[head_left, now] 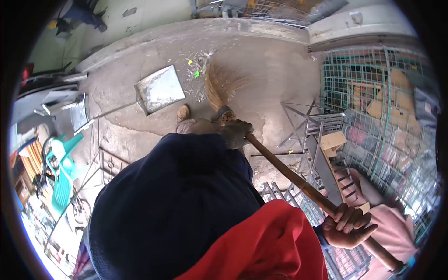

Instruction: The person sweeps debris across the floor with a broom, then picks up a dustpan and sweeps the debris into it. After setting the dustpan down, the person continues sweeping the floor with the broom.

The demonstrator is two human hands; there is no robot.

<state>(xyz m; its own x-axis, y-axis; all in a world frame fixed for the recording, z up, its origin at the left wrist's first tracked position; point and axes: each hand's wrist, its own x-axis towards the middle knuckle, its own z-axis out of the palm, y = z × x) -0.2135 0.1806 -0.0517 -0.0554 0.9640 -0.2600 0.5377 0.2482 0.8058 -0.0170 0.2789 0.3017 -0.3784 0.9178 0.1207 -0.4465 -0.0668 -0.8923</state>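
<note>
A stick broom with a long wooden handle crosses the view diagonally. Its bristles touch the concrete floor and are blurred by motion. My left hand, in a dark glove, is closed round the lower handle just above the binding. Near the top end, the bare fingers of my right hand wrap round the handle. Left of the bristles lie scattered pale scraps and a bright green scrap. A metal dustpan with a long thin handle rests on the floor further left.
A green wire mesh cage stands at the right, with metal racks and a pink cloth nearby. At the left is a turquoise plastic chair. My shoe is beside the dustpan. A raised concrete edge runs across the top.
</note>
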